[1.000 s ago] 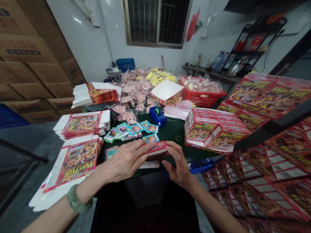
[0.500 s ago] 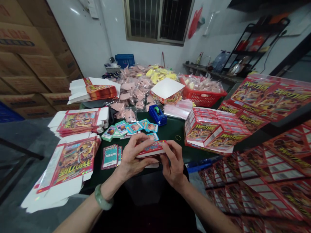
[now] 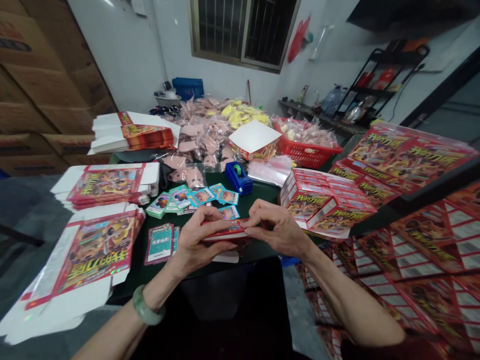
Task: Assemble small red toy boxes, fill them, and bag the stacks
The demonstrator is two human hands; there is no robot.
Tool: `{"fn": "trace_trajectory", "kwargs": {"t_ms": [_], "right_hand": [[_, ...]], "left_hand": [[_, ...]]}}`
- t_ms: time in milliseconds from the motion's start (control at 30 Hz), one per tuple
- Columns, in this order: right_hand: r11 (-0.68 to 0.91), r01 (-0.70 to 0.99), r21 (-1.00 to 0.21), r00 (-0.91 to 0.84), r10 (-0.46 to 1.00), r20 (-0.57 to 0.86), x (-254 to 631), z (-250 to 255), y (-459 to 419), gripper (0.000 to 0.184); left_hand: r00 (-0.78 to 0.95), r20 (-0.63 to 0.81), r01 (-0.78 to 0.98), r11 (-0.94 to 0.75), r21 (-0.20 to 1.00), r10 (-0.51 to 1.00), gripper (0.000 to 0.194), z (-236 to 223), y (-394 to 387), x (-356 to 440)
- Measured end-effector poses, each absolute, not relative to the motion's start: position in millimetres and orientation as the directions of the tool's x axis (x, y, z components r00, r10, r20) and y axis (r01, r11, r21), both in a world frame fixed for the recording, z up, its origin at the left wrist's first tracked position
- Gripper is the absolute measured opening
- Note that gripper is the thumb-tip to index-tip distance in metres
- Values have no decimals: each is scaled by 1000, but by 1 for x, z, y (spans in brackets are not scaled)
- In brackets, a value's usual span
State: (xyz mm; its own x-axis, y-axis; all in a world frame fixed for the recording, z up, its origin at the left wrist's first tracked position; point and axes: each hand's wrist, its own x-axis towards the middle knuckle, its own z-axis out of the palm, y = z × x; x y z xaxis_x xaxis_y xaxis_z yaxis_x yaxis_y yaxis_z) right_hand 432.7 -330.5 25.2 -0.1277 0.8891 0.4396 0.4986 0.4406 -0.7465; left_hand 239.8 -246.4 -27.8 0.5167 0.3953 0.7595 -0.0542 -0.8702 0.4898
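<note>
**L hand [image 3: 198, 239] and R hand [image 3: 279, 227] are pinching slim red carton [image 3: 225, 231] over dark green table [image 3: 258, 197]**

L hand is curling its fingers [image 3: 213, 215] over the carton's left end, w/ a jade bangle [image 3: 146, 306] sitting on the wrist. R hand is pinching the right end, its fingertips [image 3: 249, 223] pressing in from the top. Carton is lying roughly level between the hands, close to the table's near edge, w/ a white card strip [image 3: 225, 257] showing just below; can't tell if it's touching that strip.

Just left of L hand, a small stack of teal-backed cards [image 3: 159, 244] is lying on the table, and fanned blue and green trading cards [image 3: 187, 196] are spreading out on the far side of the hands. Blue tape dispenser [image 3: 236, 177] is standing further back.

On the right, assembled red boxes [image 3: 322, 202] are piling up near R hand. On the left, a flat printed box blank [image 3: 93, 252] is overhanging the table edge, beside a stack of blanks [image 3: 108, 185]. Far off, clear bags of pink items [image 3: 191, 145] are heaping up beside a red plastic basket [image 3: 305, 152].
</note>
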Motion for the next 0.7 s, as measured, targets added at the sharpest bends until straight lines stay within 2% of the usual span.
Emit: {"fn": "trace_trajectory", "kwargs": {"t_ms": [133,233,400,500,567,700], "right_hand": [[467,557,-687,-117,863,492,427,21,-332,9],[553,555,-621,-130,795,592,429,4,-338,7],[575,632,-520,-3,673,740,421,-31,-346,31],[573,608,-549,99,631,769,410,-41,-350,36],[577,548,-606,121,662,740,405,-42,-352,35],[513,304,-803,95,822,561,406,-39,-355,29]], "left_hand": [[508,774,-55,-883,467,378,32,-29,-246,241],[463,810,-93,-888,450,361,25,-29,-244,245],[438,820,-105,-885,453,368,23,-31,-244,247],[459,771,-61,-850,523,442,36,-33,-249,242],[480,739,-29,-833,553,473,36,-33,-256,237],[435,788,116,-895,431,436,18,-25,-276,218]]}}
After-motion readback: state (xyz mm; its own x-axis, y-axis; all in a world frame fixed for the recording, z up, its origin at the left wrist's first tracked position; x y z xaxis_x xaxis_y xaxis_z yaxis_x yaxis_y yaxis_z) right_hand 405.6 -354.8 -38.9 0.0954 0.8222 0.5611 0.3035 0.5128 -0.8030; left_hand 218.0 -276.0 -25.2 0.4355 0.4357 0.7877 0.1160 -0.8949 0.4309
